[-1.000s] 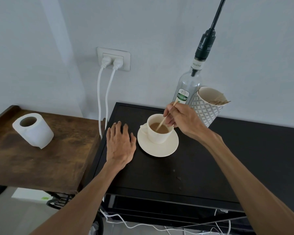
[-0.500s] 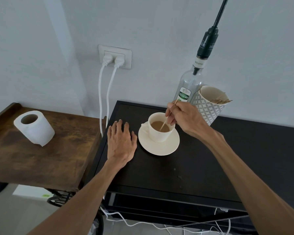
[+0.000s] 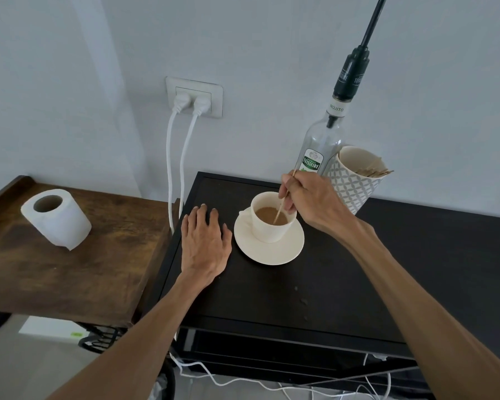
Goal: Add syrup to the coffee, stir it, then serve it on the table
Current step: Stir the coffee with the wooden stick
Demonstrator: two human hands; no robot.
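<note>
Far left I see a paper roll (image 3: 57, 219) lying tilted on the brown table (image 3: 70, 272), whose left edge is cut off by the frame. Two white cables (image 3: 177, 157) drop from the wall socket (image 3: 194, 96) and vanish behind the black stand (image 3: 315, 284). My left hand (image 3: 204, 243) lies flat on the stand, fingers spread, holding nothing, just beside the saucer (image 3: 267, 245). The cup (image 3: 272, 216) sits on the saucer with brown coffee (image 3: 267, 218) inside. My right hand (image 3: 312, 199) pinches a thin wooden stick (image 3: 282, 204) — its tip is in the coffee, its middle hidden by my fingers. Behind the hand stands the syrup bottle (image 3: 321, 145), base hidden, its pump stem running out of the top of the frame. Beside it is a patterned cup (image 3: 354, 177) holding more sticks — hard to count.
</note>
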